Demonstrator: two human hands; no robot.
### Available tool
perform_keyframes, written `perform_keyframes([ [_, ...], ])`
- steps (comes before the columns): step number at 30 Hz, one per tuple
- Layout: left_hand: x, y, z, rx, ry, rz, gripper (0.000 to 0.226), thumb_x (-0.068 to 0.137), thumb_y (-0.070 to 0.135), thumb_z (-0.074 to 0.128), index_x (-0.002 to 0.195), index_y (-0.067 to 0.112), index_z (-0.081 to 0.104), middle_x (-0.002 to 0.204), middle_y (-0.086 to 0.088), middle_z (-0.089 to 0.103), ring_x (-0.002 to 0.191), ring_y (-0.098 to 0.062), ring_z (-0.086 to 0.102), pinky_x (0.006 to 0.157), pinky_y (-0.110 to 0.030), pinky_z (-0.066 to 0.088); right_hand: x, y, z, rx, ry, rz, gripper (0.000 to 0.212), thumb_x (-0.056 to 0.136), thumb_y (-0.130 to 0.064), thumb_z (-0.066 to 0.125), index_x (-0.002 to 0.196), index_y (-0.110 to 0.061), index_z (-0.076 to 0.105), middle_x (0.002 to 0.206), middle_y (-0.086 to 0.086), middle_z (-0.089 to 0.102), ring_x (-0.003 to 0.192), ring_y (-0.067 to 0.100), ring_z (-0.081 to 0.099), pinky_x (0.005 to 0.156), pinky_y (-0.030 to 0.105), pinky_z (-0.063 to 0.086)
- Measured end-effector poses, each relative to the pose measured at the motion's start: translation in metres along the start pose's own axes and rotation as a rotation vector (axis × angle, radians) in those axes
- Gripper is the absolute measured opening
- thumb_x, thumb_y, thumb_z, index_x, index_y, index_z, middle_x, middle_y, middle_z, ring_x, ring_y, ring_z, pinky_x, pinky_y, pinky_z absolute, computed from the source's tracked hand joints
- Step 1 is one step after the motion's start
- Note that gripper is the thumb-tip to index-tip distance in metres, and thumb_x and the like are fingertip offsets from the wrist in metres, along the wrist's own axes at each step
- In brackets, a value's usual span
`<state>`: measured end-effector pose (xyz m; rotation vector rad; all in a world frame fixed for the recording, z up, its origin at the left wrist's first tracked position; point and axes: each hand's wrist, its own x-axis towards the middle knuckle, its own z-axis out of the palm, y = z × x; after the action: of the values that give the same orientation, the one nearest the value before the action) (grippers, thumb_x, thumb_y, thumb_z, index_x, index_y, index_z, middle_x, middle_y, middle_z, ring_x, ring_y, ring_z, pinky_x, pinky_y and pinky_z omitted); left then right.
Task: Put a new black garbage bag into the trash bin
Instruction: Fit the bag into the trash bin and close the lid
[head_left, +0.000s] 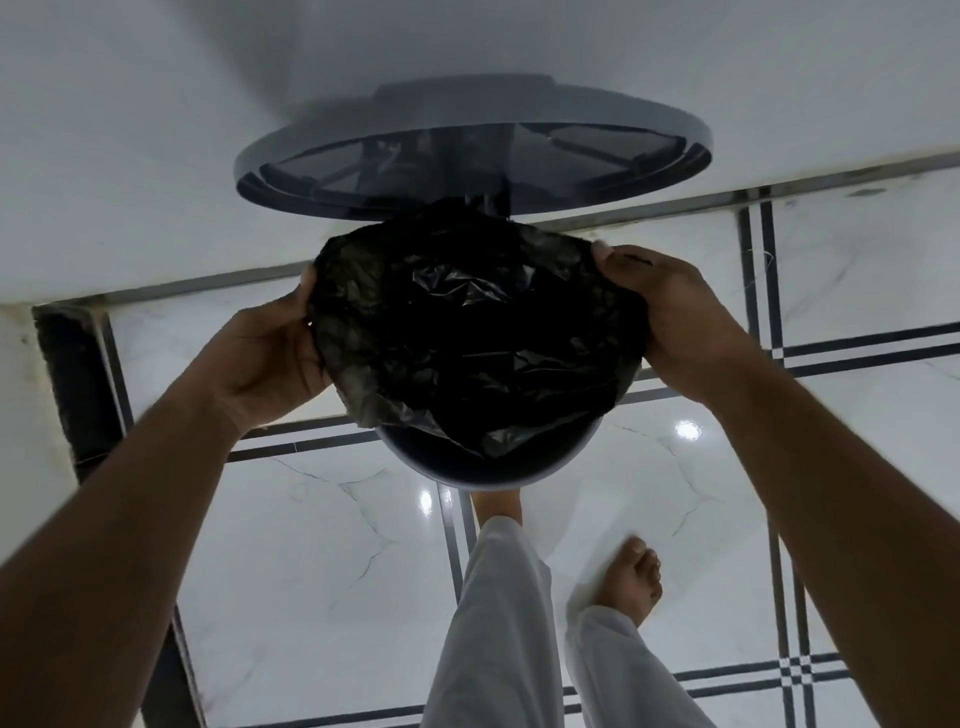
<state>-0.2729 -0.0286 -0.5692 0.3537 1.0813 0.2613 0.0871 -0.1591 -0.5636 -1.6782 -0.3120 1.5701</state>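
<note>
1. left hand (270, 353) and right hand (680, 322) each grip an opposite edge of the black garbage bag (467, 332), spread over the pedal bin (488, 470); lid (472, 150) stands open.
2. push the bag's middle down, then fold the edges evenly over the rim.
3. likely needed: keep a foot on the pedal.

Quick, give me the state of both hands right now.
Left hand: grips the left edge of the black garbage bag.
Right hand: grips the bag's right edge.
</note>
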Motion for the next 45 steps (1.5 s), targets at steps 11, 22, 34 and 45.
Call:
perform_keyframes([
  [11,0.056,0.012,0.018,0.162,0.210,-0.015,0.037,0.109,0.045,0.057,0.126,0.018,0.077,0.124,-0.009,0.081,0.106,-0.022,0.080,0.086,-0.036,0.065,0.068,0.010,0.002,0.147,0.321,0.142,0.034,0.102,-0.044,0.080,0.117,-0.014,0.085,0.112,0.009,0.087,0.102,0.028,0.085,0.092,0.043,0.070],
  [22,0.063,-0.038,-0.024,0.566,0.396,-0.369,0.031,0.104,0.052,0.063,0.087,0.028,0.070,0.090,0.003,0.073,0.078,-0.012,0.063,0.072,-0.030,0.053,0.030,0.075,-0.023,-0.063,0.253,0.353,0.026,0.103,-0.039,0.080,0.091,-0.016,0.080,0.082,0.001,0.073,0.081,0.021,0.068,0.078,0.036,0.057],
  [34,-0.019,-0.058,-0.034,-0.019,0.241,-0.305,0.028,0.105,0.046,0.065,0.096,0.025,0.080,0.095,0.005,0.077,0.103,-0.017,0.077,0.103,-0.036,0.054,-0.069,0.109,-0.018,0.204,0.347,0.437,0.030,0.109,-0.037,0.073,0.124,-0.013,0.079,0.115,0.002,0.083,0.098,0.020,0.073,0.082,0.034,0.056],
  [45,-0.030,-0.083,-0.001,-0.258,0.198,-0.196,0.050,0.095,0.055,0.078,0.126,0.015,0.076,0.132,-0.001,0.076,0.117,-0.018,0.074,0.099,-0.031,0.060,-0.072,0.097,0.010,0.711,0.295,0.519,0.013,0.093,-0.020,0.067,0.106,-0.015,0.071,0.094,0.002,0.074,0.083,0.021,0.070,0.091,0.035,0.059],
])
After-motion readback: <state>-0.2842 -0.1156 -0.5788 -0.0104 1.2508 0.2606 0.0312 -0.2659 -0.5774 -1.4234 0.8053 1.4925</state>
